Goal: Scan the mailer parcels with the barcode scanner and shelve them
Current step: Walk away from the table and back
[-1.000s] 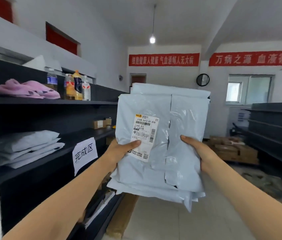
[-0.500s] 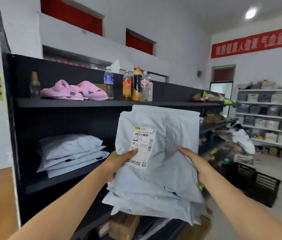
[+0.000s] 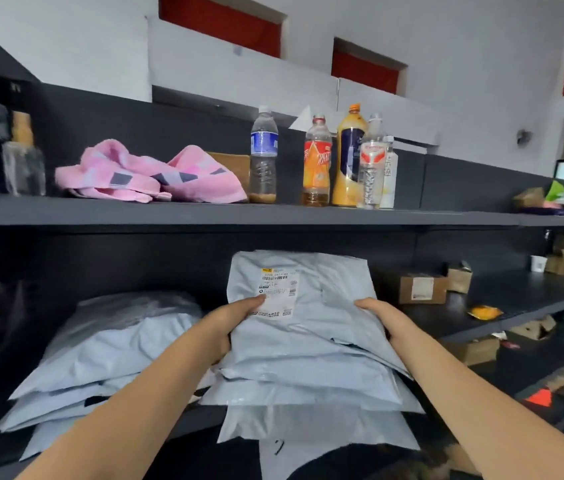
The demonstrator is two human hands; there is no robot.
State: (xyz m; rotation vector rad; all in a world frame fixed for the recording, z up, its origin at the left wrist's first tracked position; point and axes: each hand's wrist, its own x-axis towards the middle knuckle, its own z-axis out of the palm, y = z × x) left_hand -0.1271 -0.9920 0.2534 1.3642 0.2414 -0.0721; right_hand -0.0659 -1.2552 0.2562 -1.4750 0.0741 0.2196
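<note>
Left hand (image 3: 235, 327) and right hand (image 3: 382, 320) grip our stack of mailer parcels (image 3: 315, 348) by its side edges, thumbs on top.
Long axis points into the middle shelf (image 3: 453, 315) ahead of us; shelved pile (image 3: 111, 344) lies just left, nearest our left hand.

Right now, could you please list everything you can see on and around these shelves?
held mailers: a stack of several, pale blue-grey, in front of the lower shelf
shipping label: one, white, on the top held mailer
shelved mailers: a pile of several, pale blue-grey, left on the lower shelf
shelving: one unit, dark grey, along the wall
cloth: bunched, count unclear, pink, upper shelf
bottles: five, clear, orange and white, standing right of the cloth
cardboard boxes: several, brown, lower shelf to the right
left hand: one, thumb on the label
right hand: one, grips the stack's right edge
</note>
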